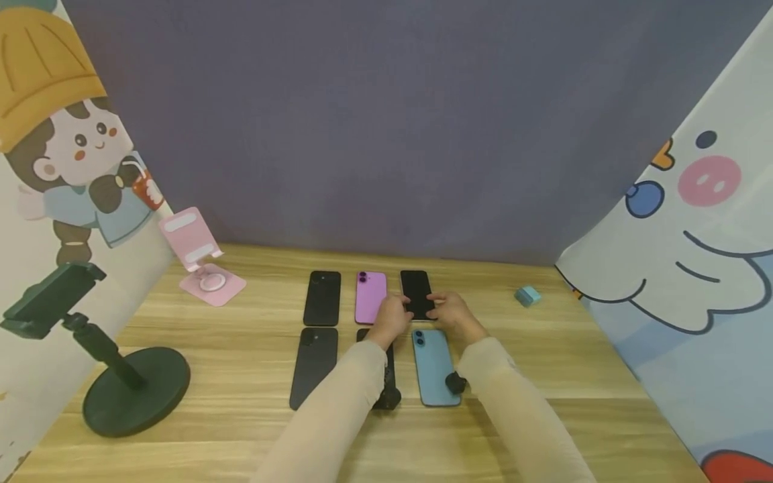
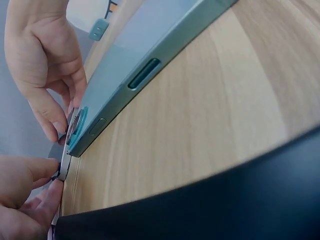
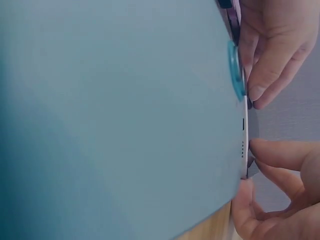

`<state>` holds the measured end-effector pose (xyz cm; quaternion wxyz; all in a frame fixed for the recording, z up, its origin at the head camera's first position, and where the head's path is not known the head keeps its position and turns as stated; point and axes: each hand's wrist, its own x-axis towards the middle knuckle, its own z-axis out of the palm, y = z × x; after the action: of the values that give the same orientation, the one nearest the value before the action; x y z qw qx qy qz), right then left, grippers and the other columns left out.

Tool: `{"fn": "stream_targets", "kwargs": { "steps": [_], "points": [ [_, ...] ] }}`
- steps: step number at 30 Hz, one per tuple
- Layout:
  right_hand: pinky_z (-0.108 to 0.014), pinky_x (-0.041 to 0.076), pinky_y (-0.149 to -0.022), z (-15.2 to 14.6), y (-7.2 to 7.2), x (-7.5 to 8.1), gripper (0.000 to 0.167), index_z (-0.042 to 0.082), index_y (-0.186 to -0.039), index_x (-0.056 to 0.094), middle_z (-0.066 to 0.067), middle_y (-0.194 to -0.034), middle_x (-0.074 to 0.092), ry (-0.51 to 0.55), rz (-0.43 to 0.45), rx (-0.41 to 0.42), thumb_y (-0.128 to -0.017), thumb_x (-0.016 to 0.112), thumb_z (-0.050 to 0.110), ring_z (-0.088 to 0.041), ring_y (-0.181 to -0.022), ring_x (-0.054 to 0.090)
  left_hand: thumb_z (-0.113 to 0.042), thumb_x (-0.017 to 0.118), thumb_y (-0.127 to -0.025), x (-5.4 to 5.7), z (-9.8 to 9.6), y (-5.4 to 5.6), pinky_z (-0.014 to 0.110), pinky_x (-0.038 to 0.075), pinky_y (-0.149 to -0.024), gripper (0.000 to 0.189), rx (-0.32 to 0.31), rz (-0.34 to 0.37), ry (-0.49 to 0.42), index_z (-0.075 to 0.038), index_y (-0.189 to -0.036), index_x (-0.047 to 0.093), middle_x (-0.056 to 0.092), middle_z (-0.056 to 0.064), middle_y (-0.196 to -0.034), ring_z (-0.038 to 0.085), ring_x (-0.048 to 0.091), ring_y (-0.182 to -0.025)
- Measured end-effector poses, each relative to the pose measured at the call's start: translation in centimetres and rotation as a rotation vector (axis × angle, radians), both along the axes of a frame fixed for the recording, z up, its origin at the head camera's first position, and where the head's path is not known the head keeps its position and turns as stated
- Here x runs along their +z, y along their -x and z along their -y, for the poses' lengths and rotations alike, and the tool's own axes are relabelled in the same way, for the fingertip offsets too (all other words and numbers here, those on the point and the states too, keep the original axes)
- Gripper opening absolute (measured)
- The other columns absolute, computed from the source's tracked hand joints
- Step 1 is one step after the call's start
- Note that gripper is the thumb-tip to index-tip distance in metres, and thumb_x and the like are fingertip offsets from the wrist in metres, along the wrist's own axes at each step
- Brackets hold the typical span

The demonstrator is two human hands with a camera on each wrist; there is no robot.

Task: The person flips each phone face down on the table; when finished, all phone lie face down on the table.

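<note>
At the back right of the phones, a smartphone with a dark screen [image 1: 417,285] lies between both hands. My left hand [image 1: 391,318] pinches its near left corner, while my right hand [image 1: 455,316] grips the opposite side near the right corner. The right wrist view shows the phone's pale lower edge [image 3: 244,135] with its port and speaker holes, thumb and fingers at both ends. Just in front lies a light blue phone [image 1: 433,362], camera side up. A purple phone [image 1: 370,295] is beside my left hand, and a dark phone [image 1: 363,334] is partly hidden under that forearm.
Two more dark phones, one at the back [image 1: 323,298] and one nearer [image 1: 314,362], lie to the left. Further left stand a pink folding phone stand [image 1: 192,238] and a dark green round-based stand [image 1: 135,396]. A small turquoise block [image 1: 528,296] sits at the right.
</note>
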<state>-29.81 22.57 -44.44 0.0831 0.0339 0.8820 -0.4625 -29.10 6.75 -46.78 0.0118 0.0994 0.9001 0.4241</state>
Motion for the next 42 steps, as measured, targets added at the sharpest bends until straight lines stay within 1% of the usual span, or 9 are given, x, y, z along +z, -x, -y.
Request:
{"fn": "stream_targets", "kwargs": {
  "steps": [6, 11, 14, 20, 23, 27, 30, 35, 42],
  "points": [
    [-0.032, 0.053, -0.082, -0.1, 0.0, -0.3, 0.044, -0.007, -0.126, 0.059, -0.031, -0.132, 0.051, 0.023, 0.025, -0.013, -0.083, 0.067, -0.01, -0.039, -0.117, 0.054, -0.005, 0.069, -0.09, -0.2, 0.0, -0.2, 0.04, 0.043, -0.099, 0.03, 0.009, -0.003, 0.015, 0.004, -0.118, 0.065, 0.058, 0.021, -0.118, 0.033, 0.054, -0.115],
    [-0.027, 0.054, -0.066, -0.4, 0.0, -0.3, 0.044, -0.01, -0.127, 0.057, -0.036, -0.13, 0.05, 0.097, 0.028, -0.012, -0.084, 0.063, -0.013, -0.03, -0.095, 0.062, -0.005, 0.068, -0.09, 0.2, 0.0, -0.4, 0.041, 0.043, -0.099, 0.03, -0.001, -0.016, 0.03, 0.005, -0.118, 0.065, 0.059, 0.021, -0.117, 0.034, 0.054, -0.115],
    [-0.026, 0.054, -0.065, -0.7, 0.0, 0.0, 0.043, -0.011, -0.128, 0.054, -0.036, -0.133, 0.046, 0.122, 0.032, -0.002, -0.085, 0.061, -0.013, -0.027, -0.089, 0.062, -0.005, 0.067, -0.091, 0.4, 0.0, -0.4, 0.041, 0.044, -0.099, 0.031, -0.007, -0.009, 0.031, 0.005, -0.12, 0.064, 0.059, 0.021, -0.117, 0.034, 0.054, -0.115],
    [-0.032, 0.054, -0.078, -0.9, -0.2, 1.0, 0.043, -0.01, -0.13, 0.053, -0.035, -0.136, 0.044, 0.147, 0.037, 0.019, -0.087, 0.06, -0.011, -0.038, -0.112, 0.056, -0.005, 0.066, -0.092, 0.7, -0.1, -0.5, 0.042, 0.045, -0.097, 0.03, -0.014, 0.006, 0.007, 0.005, -0.12, 0.063, 0.059, 0.022, -0.117, 0.034, 0.054, -0.115],
    [-0.035, 0.053, -0.085, -0.9, -0.3, 1.4, 0.043, -0.009, -0.131, 0.053, -0.033, -0.136, 0.044, 0.169, 0.049, 0.021, -0.088, 0.058, -0.011, -0.037, -0.113, 0.054, -0.005, 0.065, -0.092, 0.7, -0.2, -0.6, 0.042, 0.045, -0.097, 0.031, -0.014, 0.018, -0.013, 0.005, -0.121, 0.063, 0.059, 0.022, -0.12, 0.034, 0.053, -0.117],
    [-0.031, 0.052, -0.081, -0.9, -0.4, 1.9, 0.045, -0.006, -0.133, 0.053, -0.028, -0.128, 0.052, 0.171, 0.046, 0.012, -0.088, 0.054, -0.009, -0.024, -0.089, 0.058, -0.005, 0.064, -0.092, 0.7, -0.3, -0.8, 0.042, 0.045, -0.097, 0.031, -0.017, 0.002, -0.047, 0.006, -0.12, 0.063, 0.06, 0.022, -0.119, 0.034, 0.054, -0.116],
    [-0.028, 0.052, -0.076, -0.9, -0.5, 2.2, 0.046, -0.005, -0.135, 0.052, -0.027, -0.125, 0.054, 0.184, 0.035, 0.013, -0.089, 0.053, -0.008, -0.018, -0.083, 0.057, -0.005, 0.064, -0.091, 0.6, -0.3, -0.7, 0.042, 0.046, -0.096, 0.03, -0.021, -0.019, -0.066, 0.006, -0.119, 0.064, 0.063, 0.021, -0.118, 0.033, 0.056, -0.115],
    [-0.028, 0.053, -0.076, -0.9, -0.6, 2.5, 0.049, -0.007, -0.138, 0.047, -0.029, -0.126, 0.051, 0.247, 0.013, 0.046, -0.09, 0.058, -0.008, -0.018, -0.083, 0.059, -0.005, 0.066, -0.09, 0.5, -0.7, -0.5, 0.039, 0.048, -0.093, 0.03, -0.024, -0.042, -0.097, 0.005, -0.118, 0.065, 0.066, 0.019, -0.115, 0.031, 0.06, -0.11],
    [-0.028, 0.055, -0.076, -1.0, -0.7, 2.6, 0.053, -0.01, -0.14, 0.042, -0.025, -0.111, 0.057, 0.288, -0.024, 0.077, -0.09, 0.06, -0.006, -0.02, -0.08, 0.061, -0.004, 0.066, -0.089, 0.5, -1.2, -0.6, 0.037, 0.051, -0.085, 0.03, -0.018, -0.061, -0.189, 0.001, -0.118, 0.066, 0.067, 0.016, -0.112, 0.027, 0.064, -0.1]
  ]
}}
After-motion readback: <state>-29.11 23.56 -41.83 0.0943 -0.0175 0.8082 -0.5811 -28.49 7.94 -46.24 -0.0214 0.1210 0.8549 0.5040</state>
